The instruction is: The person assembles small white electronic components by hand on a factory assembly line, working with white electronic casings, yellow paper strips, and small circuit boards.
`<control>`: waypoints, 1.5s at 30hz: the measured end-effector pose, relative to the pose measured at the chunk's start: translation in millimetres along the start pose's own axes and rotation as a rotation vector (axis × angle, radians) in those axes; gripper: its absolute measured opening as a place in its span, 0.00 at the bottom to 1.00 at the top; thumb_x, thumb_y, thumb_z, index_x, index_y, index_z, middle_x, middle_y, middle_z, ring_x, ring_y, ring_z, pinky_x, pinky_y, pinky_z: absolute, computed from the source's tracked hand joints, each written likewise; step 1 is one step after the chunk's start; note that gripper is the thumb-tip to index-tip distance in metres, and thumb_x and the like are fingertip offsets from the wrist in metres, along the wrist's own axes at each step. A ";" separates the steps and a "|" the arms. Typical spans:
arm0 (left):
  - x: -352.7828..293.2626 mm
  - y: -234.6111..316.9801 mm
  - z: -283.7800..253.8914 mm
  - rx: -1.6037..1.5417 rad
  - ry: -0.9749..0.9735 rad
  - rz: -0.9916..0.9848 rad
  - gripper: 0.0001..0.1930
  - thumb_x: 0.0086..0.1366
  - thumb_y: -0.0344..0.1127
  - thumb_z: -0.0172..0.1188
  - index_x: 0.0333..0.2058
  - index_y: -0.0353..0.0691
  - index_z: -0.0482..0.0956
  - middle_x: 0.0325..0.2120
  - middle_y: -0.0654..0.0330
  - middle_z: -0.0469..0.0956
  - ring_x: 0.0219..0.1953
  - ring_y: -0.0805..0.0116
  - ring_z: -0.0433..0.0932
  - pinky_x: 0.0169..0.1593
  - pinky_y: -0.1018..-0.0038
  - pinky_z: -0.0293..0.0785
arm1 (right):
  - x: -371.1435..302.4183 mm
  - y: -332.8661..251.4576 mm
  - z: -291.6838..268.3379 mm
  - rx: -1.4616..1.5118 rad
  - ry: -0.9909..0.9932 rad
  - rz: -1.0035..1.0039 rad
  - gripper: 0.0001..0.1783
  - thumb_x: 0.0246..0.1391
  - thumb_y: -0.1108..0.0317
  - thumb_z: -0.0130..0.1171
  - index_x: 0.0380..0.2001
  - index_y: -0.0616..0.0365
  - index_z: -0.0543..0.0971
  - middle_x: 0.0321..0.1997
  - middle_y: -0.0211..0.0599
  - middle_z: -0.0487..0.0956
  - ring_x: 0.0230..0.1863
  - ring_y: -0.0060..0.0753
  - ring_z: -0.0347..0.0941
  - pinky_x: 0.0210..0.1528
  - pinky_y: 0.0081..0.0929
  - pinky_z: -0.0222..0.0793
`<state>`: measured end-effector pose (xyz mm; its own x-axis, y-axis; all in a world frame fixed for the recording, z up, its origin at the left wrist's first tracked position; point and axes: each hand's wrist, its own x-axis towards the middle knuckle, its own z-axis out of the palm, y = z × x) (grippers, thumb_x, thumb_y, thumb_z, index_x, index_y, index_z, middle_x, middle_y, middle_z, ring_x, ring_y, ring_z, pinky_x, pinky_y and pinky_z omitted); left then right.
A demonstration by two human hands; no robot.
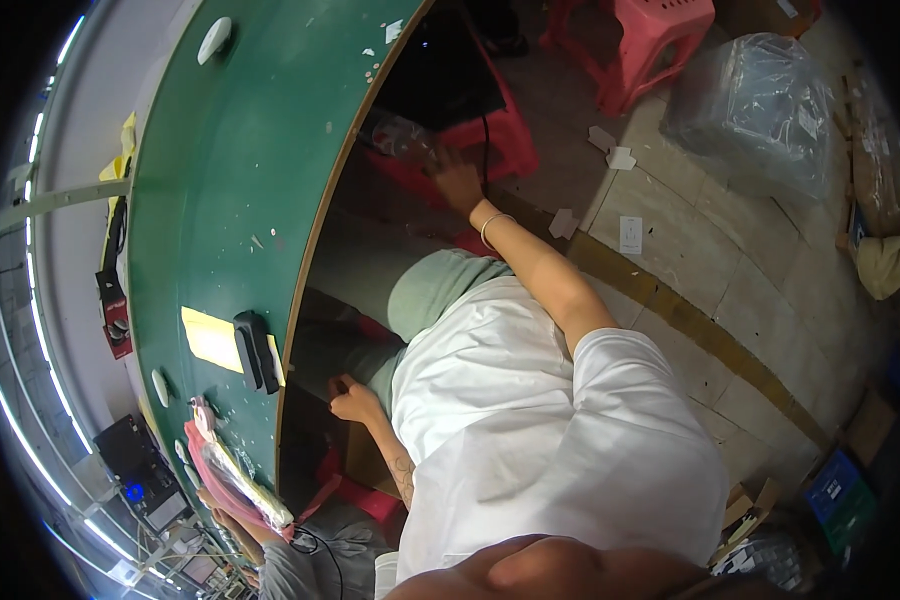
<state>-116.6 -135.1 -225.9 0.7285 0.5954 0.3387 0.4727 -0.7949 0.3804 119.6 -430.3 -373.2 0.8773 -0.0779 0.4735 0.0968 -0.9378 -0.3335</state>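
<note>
My right hand [457,182] reaches down beside the table with its fingers stretched apart. Just past its fingertips lies a clear plastic bottle [400,136] on a red plastic stool [510,140]. Whether the fingertips touch the bottle is hard to tell in the shade. My left hand [355,400] is curled closed near my lap, by the edge of the green table [240,170], and nothing shows in it. A black case [257,352] and a yellow paper [210,338] lie on the tabletop close to that hand.
Another person's hand [235,525] and grey sleeve are at the lower left, by a pink and clear plastic bundle [235,470]. A pink stool [660,40] and a large clear plastic bag [755,115] stand on the tiled floor. White scraps [620,158] lie nearby.
</note>
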 end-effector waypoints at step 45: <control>264.4 52.2 -82.1 -0.082 -0.346 0.463 0.37 0.61 0.59 0.52 0.63 0.42 0.58 0.65 0.43 0.47 0.68 0.42 0.42 0.65 0.42 0.41 | 150.8 -149.3 -286.4 0.469 -1.832 0.001 0.18 0.39 0.67 0.72 0.35 0.61 0.81 0.27 0.31 0.79 0.27 0.22 0.74 0.33 0.31 0.71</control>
<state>60.0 -9.5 -45.9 0.9762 0.1041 0.1900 0.0365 -0.9435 0.3293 102.8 -399.0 -18.5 0.1960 0.6249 -0.7557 -0.0786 -0.7581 -0.6473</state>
